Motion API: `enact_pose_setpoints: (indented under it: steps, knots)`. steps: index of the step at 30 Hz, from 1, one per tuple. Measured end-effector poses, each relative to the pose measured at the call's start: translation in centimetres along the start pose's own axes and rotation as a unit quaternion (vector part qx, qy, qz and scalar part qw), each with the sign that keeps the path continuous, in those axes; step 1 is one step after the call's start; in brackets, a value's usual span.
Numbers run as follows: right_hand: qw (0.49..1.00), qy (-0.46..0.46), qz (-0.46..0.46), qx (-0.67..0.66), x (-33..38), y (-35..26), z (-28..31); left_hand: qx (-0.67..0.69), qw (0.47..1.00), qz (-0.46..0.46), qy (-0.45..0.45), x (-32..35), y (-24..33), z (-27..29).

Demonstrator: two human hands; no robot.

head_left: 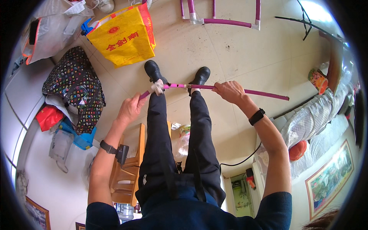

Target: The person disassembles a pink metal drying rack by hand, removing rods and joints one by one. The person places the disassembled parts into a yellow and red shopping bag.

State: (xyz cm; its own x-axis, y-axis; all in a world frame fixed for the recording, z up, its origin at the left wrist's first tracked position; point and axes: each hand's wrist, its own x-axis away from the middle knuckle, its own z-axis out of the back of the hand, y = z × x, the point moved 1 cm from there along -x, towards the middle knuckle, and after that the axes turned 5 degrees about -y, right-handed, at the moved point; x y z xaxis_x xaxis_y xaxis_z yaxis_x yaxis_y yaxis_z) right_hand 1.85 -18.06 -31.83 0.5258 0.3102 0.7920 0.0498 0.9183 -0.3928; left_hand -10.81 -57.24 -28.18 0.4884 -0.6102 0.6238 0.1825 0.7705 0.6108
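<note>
In front of my legs I hold a purple tube (pixel 264 94) sideways between both hands. My right hand (pixel 230 91) is closed around it, and its free end sticks out to the right. My left hand (pixel 130 109) grips a short purple tube (pixel 144 95) that slants up to a whitish plastic connector (pixel 157 87). From that connector a brighter pink section with dark marks (pixel 176 86) runs right to a pale joint (pixel 186 86), where the long tube begins. My fingers hide parts of both tubes.
At the far side stands a frame of purple tubes (pixel 226 22) with whitish corner joints. A yellow bag (pixel 120 38) and a dark patterned bag (pixel 74 88) lie to the left. A wooden chair (pixel 128 168) stands near my left leg; a covered seat (pixel 306 117) is at right.
</note>
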Motion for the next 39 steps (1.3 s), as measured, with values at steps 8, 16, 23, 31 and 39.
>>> enact_pose_setpoints:
  steps: [8,16,23,31,39]
  knots:
    - [0.987,0.017,-0.120,-0.104,1.1,-1.0,-1.2,0.181,0.979,0.062,0.076,-2.1,1.8,-3.4]
    - [0.959,-0.016,-0.200,-0.200,3.5,-3.8,-4.6,0.177,0.978,0.109,0.020,-2.1,-0.4,-4.3]
    - [0.930,-0.019,-0.258,-0.262,-1.8,-2.7,-10.1,0.077,0.988,0.112,0.072,-6.3,-2.3,-8.8]
    - [0.914,-0.017,-0.232,-0.333,-2.6,1.6,-16.8,-0.046,0.996,0.023,0.080,-8.9,-4.1,-9.3]
    - [0.884,0.180,-0.295,-0.316,-9.5,-2.5,-23.7,0.081,0.995,0.057,-0.010,-2.6,-2.9,-11.8]
